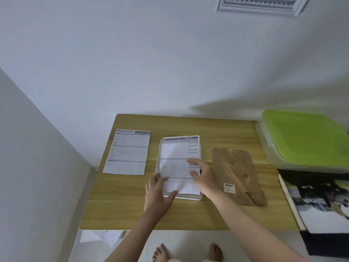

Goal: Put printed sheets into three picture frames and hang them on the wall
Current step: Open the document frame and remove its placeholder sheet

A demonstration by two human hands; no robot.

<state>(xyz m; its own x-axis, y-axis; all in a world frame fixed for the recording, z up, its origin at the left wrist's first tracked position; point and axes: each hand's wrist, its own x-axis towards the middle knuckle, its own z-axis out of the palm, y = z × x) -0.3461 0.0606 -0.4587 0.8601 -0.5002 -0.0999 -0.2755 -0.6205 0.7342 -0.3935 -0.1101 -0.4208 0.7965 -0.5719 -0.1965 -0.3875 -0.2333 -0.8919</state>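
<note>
A white frame (196, 197) lies flat in the middle of the tabletop (188, 216). A printed sheet (179, 157) lies on top of the frame, and its far edge sticks out a little past the frame.

The left hand (158, 195) is at the near left corner of the frame. Its fingers (160, 179) are spread and lie on the sheet, and its thumb points along the frame's near edge. The right hand (204, 176) is at the right side of the frame. Its fingers (194, 161) are bent a little and press down on the sheet. I cannot tell if they pinch it.

Left of the frame lies a second sheet (128, 152), flat on the tabletop. Right of the frame lies a brown backing board (238, 173) with a small white label. Further right stands a box with a green lid (306, 137). High on the wall (132, 63) behind the frame hangs another frame (260, 6).
</note>
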